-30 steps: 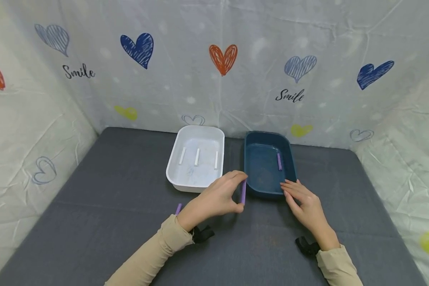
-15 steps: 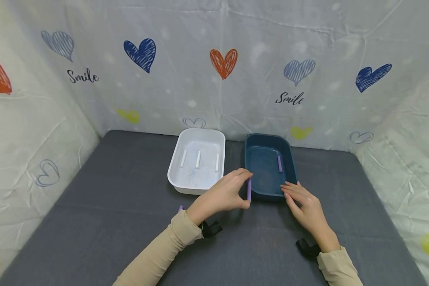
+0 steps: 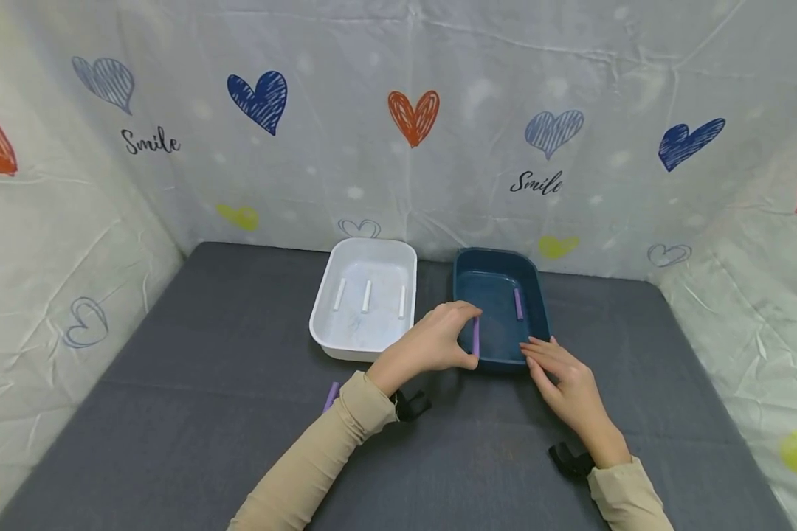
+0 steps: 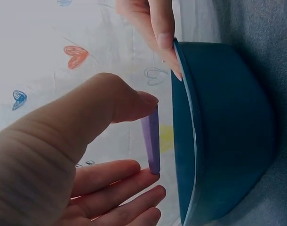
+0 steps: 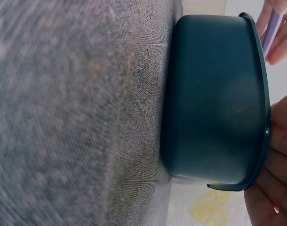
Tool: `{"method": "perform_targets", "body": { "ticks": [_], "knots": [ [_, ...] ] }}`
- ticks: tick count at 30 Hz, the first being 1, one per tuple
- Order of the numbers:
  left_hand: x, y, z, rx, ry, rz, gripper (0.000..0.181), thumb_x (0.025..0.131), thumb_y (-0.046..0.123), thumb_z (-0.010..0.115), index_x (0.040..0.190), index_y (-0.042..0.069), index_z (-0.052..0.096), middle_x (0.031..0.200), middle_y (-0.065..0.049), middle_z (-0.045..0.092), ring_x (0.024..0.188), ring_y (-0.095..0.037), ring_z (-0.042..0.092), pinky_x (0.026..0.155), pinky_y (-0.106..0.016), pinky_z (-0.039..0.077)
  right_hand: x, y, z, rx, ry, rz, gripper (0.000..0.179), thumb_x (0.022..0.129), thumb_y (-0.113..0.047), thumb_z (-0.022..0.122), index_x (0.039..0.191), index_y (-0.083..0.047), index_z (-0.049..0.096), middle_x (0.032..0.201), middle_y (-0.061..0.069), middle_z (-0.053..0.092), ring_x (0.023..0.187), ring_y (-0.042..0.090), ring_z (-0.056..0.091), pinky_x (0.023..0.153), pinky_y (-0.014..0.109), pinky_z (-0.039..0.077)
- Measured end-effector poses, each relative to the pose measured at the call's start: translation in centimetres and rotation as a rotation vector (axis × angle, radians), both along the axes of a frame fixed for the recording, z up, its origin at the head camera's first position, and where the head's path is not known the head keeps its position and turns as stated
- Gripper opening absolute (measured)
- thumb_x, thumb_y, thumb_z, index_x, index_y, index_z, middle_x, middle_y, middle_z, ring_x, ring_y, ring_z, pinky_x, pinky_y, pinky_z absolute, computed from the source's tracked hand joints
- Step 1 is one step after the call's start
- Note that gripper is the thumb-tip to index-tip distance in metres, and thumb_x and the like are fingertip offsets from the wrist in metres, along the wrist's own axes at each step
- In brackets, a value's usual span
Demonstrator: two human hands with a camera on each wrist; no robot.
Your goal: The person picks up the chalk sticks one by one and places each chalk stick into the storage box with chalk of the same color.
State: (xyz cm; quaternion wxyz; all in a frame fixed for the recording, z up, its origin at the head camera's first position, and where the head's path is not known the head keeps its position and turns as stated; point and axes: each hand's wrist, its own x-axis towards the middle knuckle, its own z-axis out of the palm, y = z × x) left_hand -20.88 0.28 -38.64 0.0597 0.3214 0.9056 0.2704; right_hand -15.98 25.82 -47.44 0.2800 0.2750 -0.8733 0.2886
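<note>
Purple stick (image 3: pixel 476 338), one, in the left hand (image 3: pixel 432 343): grasped by its two ends, thumb on the end nearer the person, a fingertip on the end toward the wall cloth (image 3: pixel 345 169); long axis running front to back, roughly in line with the long sides of the dark blue tray (image 3: pixel 491 335). Position: at that tray's near left corner as the head view shows it, apart from the rim in the left wrist view. Right hand (image 3: pixel 567 383): fingers loosely extended, fingertips resting on the tray's rim at the near right corner. Second purple stick (image 3: pixel 519 304): inside the dark blue tray, lying near its right wall, long axis front to back, far end leaning slightly left. Third purple stick (image 3: pixel 330 396): on the table (image 3: pixel 192 413), partly hidden by the left sleeve (image 3: pixel 325 457), slanting, far end to the right. White tray (image 3: pixel 352 353): left of the dark blue one, a gap between them. White sticks (image 3: pixel 366 297), three: inside the white tray, side by side and apart, all pointing front to back. Wall cloth: pale, printed with hearts and the word "Smile".
</note>
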Motion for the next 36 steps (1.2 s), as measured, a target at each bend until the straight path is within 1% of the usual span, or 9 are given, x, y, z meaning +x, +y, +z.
{"method": "perform_targets", "body": {
  "ticks": [6,8,15,18,22,24,27,31,36],
  "knots": [
    [-1.4,1.1,-0.2,0.01,-0.019,0.008,0.073,0.079,0.023,0.083,0.141,0.0,0.053,0.143,-0.014,0.053,0.131,-0.027,0.05,0.104,-0.037,0.045,0.2,0.1,0.0,-0.004,-0.006,-0.005,0.023,0.085,0.003,0.07,0.107,0.003,0.075,0.111,0.015,0.072,0.112,0.032,0.065,0.114,0.031,0.031],
    [-1.7,1.7,-0.1,0.006,-0.019,0.01,0.073,0.079,0.024,0.082,0.141,0.001,0.053,0.143,-0.013,0.053,0.131,-0.026,0.051,0.104,-0.036,0.045,0.3,0.1,0.0,-0.006,-0.002,-0.004,0.022,0.085,0.004,0.07,0.106,0.003,0.075,0.111,0.015,0.073,0.111,0.032,0.066,0.115,0.026,0.028],
    [-3.0,3.0,0.9,-0.008,-0.018,0.026,0.076,0.078,0.024,0.084,0.143,0.001,0.052,0.143,-0.012,0.053,0.132,-0.025,0.05,0.104,-0.034,0.045,0.2,0.1,0.0,-0.007,0.004,0.001,0.022,0.084,0.004,0.071,0.106,0.003,0.075,0.111,0.015,0.073,0.111,0.033,0.066,0.115,0.026,0.027],
    [-3.8,3.3,1.0,-0.018,-0.015,0.038,0.076,0.078,0.026,0.084,0.143,0.002,0.052,0.143,-0.011,0.054,0.134,-0.026,0.048,0.106,-0.035,0.044,0.1,0.1,0.0,-0.013,0.002,0.005,0.022,0.084,0.004,0.071,0.106,0.004,0.075,0.111,0.014,0.073,0.111,0.033,0.065,0.115,0.028,0.029],
    [-4.9,3.6,1.1,-0.016,0.004,0.058,0.075,0.078,0.027,0.084,0.141,0.001,0.054,0.142,-0.013,0.054,0.133,-0.029,0.047,0.107,-0.037,0.043,0.1,0.0,0.0,-0.019,-0.006,0.006,0.022,0.085,0.003,0.07,0.106,0.004,0.075,0.112,0.014,0.072,0.112,0.032,0.065,0.114,0.031,0.031],
    [-5.3,3.7,1.0,-0.006,0.007,0.066,0.074,0.078,0.027,0.084,0.14,0.0,0.054,0.142,-0.013,0.054,0.132,-0.029,0.048,0.106,-0.038,0.044,0.1,0.0,0.0,-0.017,-0.003,0.008,0.023,0.084,0.004,0.07,0.106,0.004,0.075,0.112,0.015,0.072,0.112,0.032,0.065,0.114,0.033,0.032],
    [-5.9,4.1,0.8,0.018,0.0,0.078,0.072,0.079,0.027,0.083,0.14,0.001,0.055,0.141,-0.014,0.054,0.131,-0.029,0.049,0.105,-0.038,0.045,0.0,0.0,0.0,-0.024,-0.006,0.015,0.023,0.085,0.004,0.07,0.107,0.004,0.075,0.111,0.016,0.072,0.113,0.032,0.065,0.114,0.031,0.031],
    [-6.6,4.6,0.2,0.063,-0.026,0.098,0.07,0.08,0.026,0.082,0.14,0.001,0.055,0.141,-0.014,0.054,0.131,-0.028,0.05,0.104,-0.038,0.046,0.0,0.0,0.0,-0.03,-0.003,0.016,0.022,0.084,0.005,0.07,0.106,0.004,0.075,0.111,0.016,0.072,0.112,0.032,0.065,0.115,0.026,0.028],
    [-7.4,5.0,-0.7,0.107,-0.062,0.161,0.069,0.08,0.026,0.081,0.14,0.002,0.055,0.14,-0.013,0.055,0.131,-0.027,0.049,0.103,-0.038,0.046,0.1,0.0,0.0,-0.026,-0.021,0.013,0.022,0.085,0.004,0.07,0.106,0.004,0.075,0.112,0.015,0.072,0.113,0.031,0.065,0.115,0.029,0.029]
  ]
}}
